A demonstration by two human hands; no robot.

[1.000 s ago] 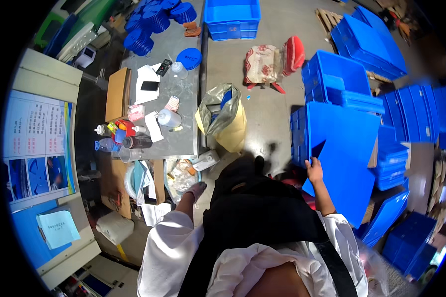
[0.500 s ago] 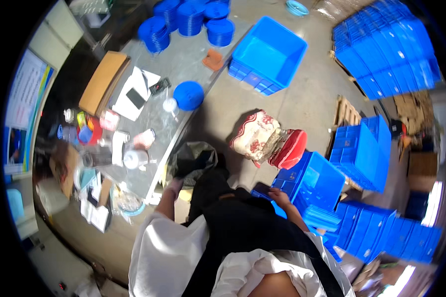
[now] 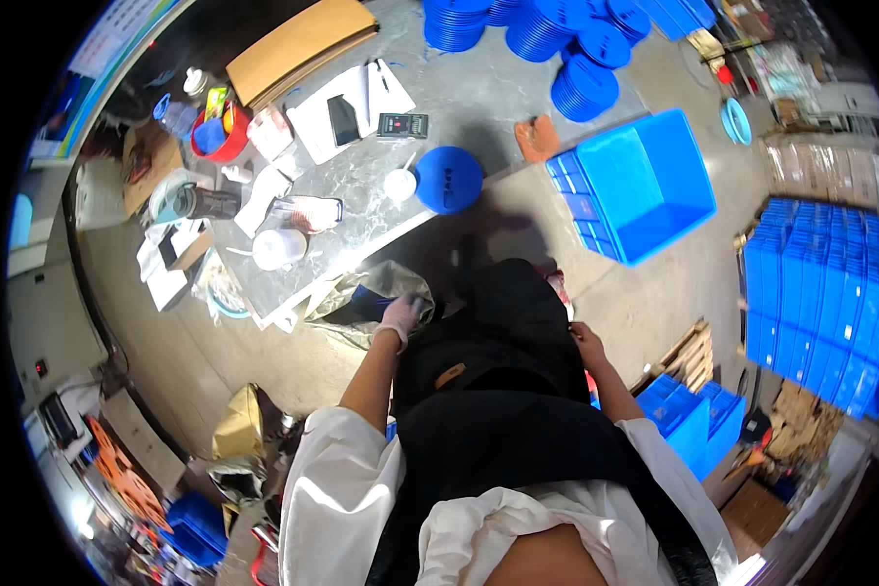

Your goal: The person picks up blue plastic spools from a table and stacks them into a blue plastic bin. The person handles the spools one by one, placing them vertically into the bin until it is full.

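My left hand [image 3: 398, 318], in a thin pale glove, is closed on the near right rim of a grey-green bag [image 3: 337, 322]. The bag gapes beside the table edge, with a dark hollow inside. By the right side of my black apron [image 3: 488, 342], my right hand [image 3: 586, 344] is low with bent fingers; its fingertips are partly hidden against the apron, and what they grip cannot be made out. A bit of a red-and-white patterned cushion [image 3: 558, 286] shows past the apron near that hand; the rest is covered.
The grey table [image 3: 361, 200] carries a round blue disc [image 3: 449, 180], stacked blue discs [image 3: 586, 86], a phone [image 3: 343, 119], papers and a white cup [image 3: 278, 249]. A large blue crate [image 3: 645, 186] stands beyond its corner. More blue crates [image 3: 820, 293] are stacked at right.
My view and body have turned right and moved closer to the table. The seat with the patterned cushion is now mostly behind my apron. My left hand has come to the bag's right rim.
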